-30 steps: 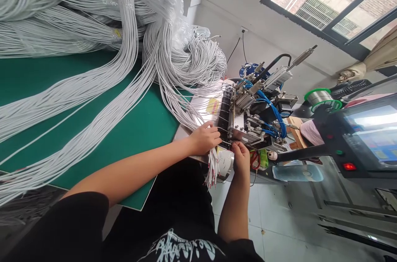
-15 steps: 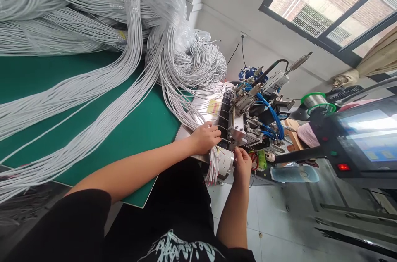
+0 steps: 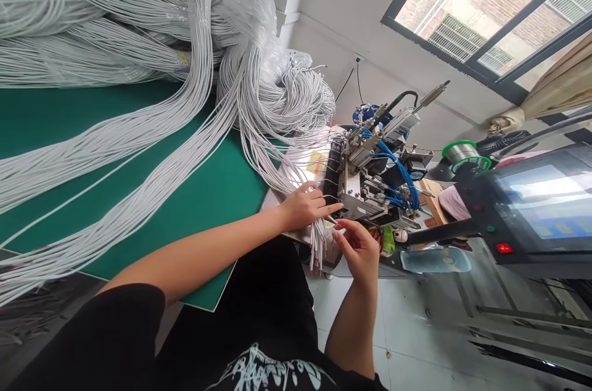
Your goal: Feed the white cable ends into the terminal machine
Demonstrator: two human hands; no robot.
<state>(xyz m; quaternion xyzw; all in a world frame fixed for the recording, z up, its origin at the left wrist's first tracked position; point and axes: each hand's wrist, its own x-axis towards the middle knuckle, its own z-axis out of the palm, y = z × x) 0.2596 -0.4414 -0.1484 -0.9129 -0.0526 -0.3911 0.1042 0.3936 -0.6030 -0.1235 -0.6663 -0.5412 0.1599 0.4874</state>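
My left hand (image 3: 308, 207) is closed around white cables near the front of the machine, its index finger stretched toward the machine's edge. From under it the stripped ends of the cable bundle (image 3: 317, 246) hang down, showing red and white wire tips. My right hand (image 3: 359, 247) pinches the end of one cable (image 3: 332, 219) between thumb and index finger, just right of the bundle. Right above both hands stands the bench machine (image 3: 370, 175) with metal blocks and blue air tubes. Several single cables run into its dark feed strip (image 3: 332, 166).
Long bundles of white cable (image 3: 152, 126) lie across the green table (image 3: 222, 193), with plastic-wrapped coils (image 3: 245, 2) behind. At right are a solder wire spool (image 3: 465, 155), a screen (image 3: 546, 206) on an arm, and a blue translucent tray (image 3: 435, 260).
My right hand has moved left and turned toward my left hand, now pinching a cable end. My left index finger has stretched out. The view has shifted slightly.
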